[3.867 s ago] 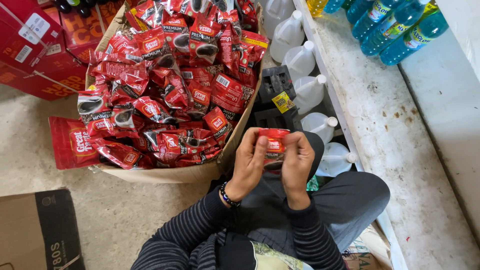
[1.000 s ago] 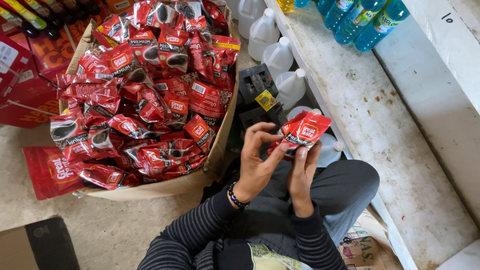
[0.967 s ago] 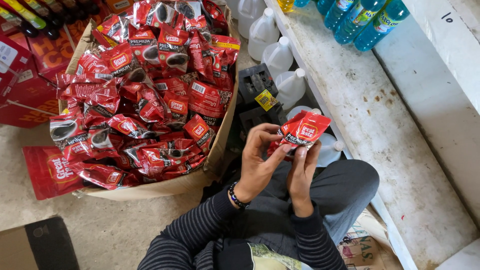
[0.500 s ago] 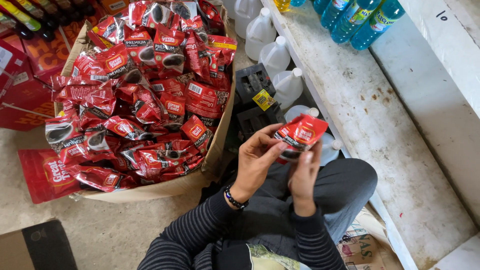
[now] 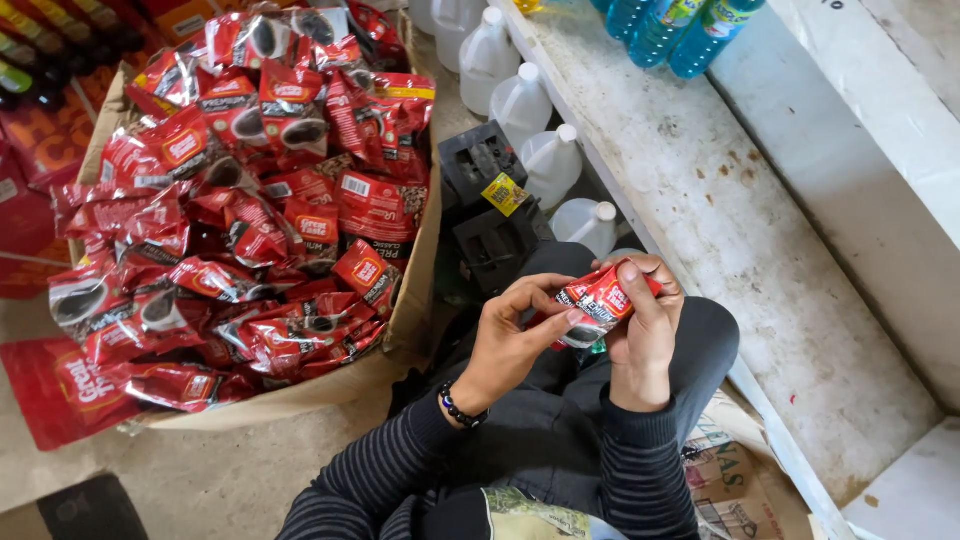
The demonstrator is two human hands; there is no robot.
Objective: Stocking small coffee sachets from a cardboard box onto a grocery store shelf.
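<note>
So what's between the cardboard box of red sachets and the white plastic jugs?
In the head view, two black plastic blocks, one bearing a yellow tag, sit between them.

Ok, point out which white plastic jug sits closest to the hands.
The white jug lowest in the row along the ledge, just above the right hand; the other jugs stand farther up.

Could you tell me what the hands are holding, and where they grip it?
Both hands, left and right, hold a small red sachet by its ends.

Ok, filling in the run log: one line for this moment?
left hand: pinching small red foil sachet | right hand: gripping it | nearby: cardboard box of red packets
</note>
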